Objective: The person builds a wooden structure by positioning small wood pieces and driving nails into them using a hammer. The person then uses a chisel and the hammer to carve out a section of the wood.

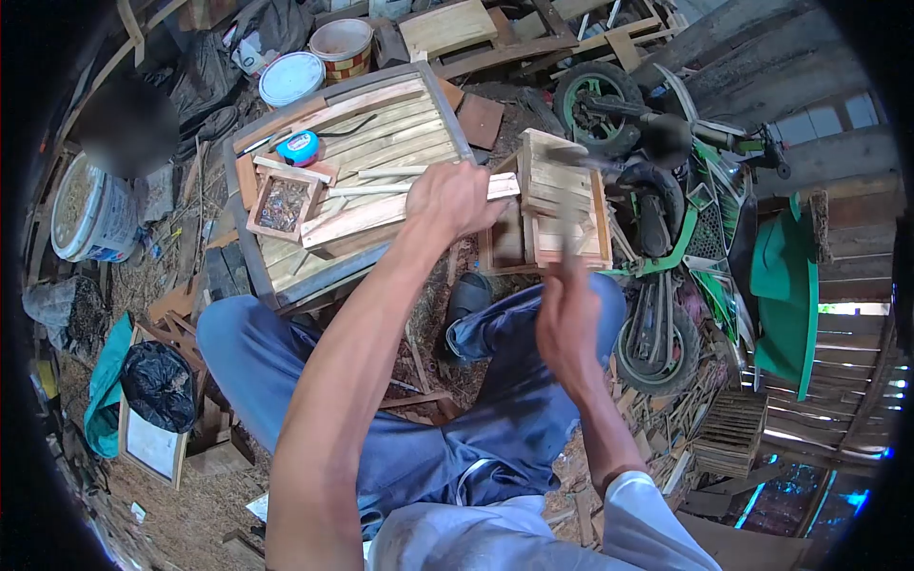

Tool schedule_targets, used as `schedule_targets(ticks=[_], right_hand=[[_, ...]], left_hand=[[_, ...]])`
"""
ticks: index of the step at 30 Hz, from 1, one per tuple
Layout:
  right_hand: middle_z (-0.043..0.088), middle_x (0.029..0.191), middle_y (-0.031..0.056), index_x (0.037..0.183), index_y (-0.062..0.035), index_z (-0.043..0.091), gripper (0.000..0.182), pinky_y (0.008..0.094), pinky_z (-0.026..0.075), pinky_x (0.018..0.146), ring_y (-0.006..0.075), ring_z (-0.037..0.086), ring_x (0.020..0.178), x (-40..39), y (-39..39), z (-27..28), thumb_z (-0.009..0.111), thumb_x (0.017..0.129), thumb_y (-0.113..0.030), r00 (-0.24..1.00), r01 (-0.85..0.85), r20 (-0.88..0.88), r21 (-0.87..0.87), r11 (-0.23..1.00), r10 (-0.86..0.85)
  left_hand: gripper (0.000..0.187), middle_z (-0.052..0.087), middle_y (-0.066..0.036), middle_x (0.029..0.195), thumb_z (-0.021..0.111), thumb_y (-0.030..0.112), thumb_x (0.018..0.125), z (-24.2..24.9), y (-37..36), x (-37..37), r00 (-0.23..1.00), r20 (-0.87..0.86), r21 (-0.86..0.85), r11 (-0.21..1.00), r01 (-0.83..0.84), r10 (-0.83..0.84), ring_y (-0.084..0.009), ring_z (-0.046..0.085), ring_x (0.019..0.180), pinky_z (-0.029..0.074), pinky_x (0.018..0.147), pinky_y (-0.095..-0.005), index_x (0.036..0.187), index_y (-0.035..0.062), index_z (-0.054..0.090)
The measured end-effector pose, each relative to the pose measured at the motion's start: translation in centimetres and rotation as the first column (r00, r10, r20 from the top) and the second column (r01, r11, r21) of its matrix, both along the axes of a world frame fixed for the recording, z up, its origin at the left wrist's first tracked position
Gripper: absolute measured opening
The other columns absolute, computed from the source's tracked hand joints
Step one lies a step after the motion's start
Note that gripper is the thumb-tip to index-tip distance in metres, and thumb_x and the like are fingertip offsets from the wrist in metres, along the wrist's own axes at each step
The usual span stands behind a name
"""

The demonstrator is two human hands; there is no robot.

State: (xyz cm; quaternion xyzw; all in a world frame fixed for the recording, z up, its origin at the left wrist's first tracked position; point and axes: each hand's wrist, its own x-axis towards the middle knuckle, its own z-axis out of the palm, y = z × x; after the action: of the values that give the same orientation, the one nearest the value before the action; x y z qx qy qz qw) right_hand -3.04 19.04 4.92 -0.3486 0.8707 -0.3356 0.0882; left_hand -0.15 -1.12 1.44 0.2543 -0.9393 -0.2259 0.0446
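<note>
"What is the left hand [449,200] doing?"

"It's grasping a pale wooden piece [357,221], fingers wrapping over it near one end. That end is poking out just past the hand, and the rest is stretching off to the hand's left, over the surface [409,124]."

"And the right hand [568,319]?"

"That one is clenching the handle of a tool that looks like a hammer [564,157]. It's blurring, so I can't make out its exact shape. The head is showing beyond the hand, in front of a slatted wooden box [545,181]."

"What is lying closest to the left hand?"

"Thin strips [367,190] are resting beside it, just beyond the wooden piece. Farther left, a small square tray [274,233] is sitting on the surface, holding small bits I can't tell apart. A blue tape measure [298,147] is lying beyond the tray."

"And past the surface?"

"Beyond its far edge, a white lid [291,79] is lying near a bucket [341,48]. Well to the left of the left hand, a white pail [95,214] is standing on the littered floor."

"Anything out past the right hand?"

"A green motorbike [706,249] is occupying the space to its right, beyond the slatted wooden box."
</note>
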Motion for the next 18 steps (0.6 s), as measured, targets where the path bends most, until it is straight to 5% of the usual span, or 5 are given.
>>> schedule_targets(ticks=[2,7,11,15,18], right_hand=[[0.055,0.062,0.0247,0.096,0.0036,0.044,0.014,0.0484,0.041,0.052,0.0488,0.056,0.062,-1.5,-0.2,-1.3,0.048,0.095,-0.010,0.995,-0.086,-0.033,0.162,0.983,0.093],[0.057,0.069,0.0298,0.097,0.0044,0.045,0.015,0.0538,0.040,0.056,0.0515,0.055,0.068,0.8,-0.3,2.2,0.049,0.095,-0.010,0.999,0.024,0.045,-0.077,0.997,-0.020],[0.058,0.069,0.0271,0.099,0.0035,0.046,0.014,0.0492,0.041,0.054,0.0501,0.056,0.069,-1.2,0.2,-0.4,0.049,0.095,-0.009,0.994,-0.106,-0.004,0.164,0.981,0.108],[0.056,0.068,0.0274,0.100,0.0014,0.047,0.013,0.0472,0.042,0.056,0.0500,0.056,0.071,0.6,-0.2,4.1,0.049,0.096,-0.011,0.988,0.028,0.148,0.030,0.999,-0.033],[0.056,0.069,0.0272,0.100,0.0015,0.048,0.015,0.0458,0.042,0.056,0.0481,0.057,0.068,0.5,0.5,4.9,0.048,0.097,-0.013,0.993,-0.007,0.122,-0.040,0.999,0.012]], left_hand=[[0.046,0.070,-0.019,0.081,0.064,0.046,0.080,-0.3,0.4,0.1,1.000,-0.001,-0.020,1.000,-0.011,0.011,-0.0311,0.069,0.078,0.055,0.074,-0.0395,0.082,0.0010,0.072],[0.046,0.070,-0.019,0.081,0.065,0.045,0.080,-0.6,0.1,-0.1,1.000,-0.019,-0.018,1.000,0.003,-0.003,-0.0312,0.070,0.078,0.055,0.074,-0.0387,0.085,0.0003,0.072],[0.045,0.070,-0.019,0.081,0.064,0.045,0.080,0.2,0.2,-0.1,1.000,0.011,-0.022,1.000,0.003,-0.003,-0.0322,0.069,0.078,0.055,0.075,-0.0400,0.084,0.0010,0.072],[0.044,0.069,-0.020,0.083,0.063,0.046,0.081,-0.5,0.2,0.1,1.000,0.011,0.011,1.000,0.006,-0.006,-0.0340,0.069,0.079,0.055,0.075,-0.0416,0.084,0.0022,0.072],[0.046,0.069,-0.021,0.084,0.062,0.047,0.081,-0.2,-0.3,-0.1,1.000,-0.010,-0.025,1.000,0.011,-0.012,-0.0352,0.068,0.080,0.055,0.075,-0.0426,0.088,0.0023,0.070]])
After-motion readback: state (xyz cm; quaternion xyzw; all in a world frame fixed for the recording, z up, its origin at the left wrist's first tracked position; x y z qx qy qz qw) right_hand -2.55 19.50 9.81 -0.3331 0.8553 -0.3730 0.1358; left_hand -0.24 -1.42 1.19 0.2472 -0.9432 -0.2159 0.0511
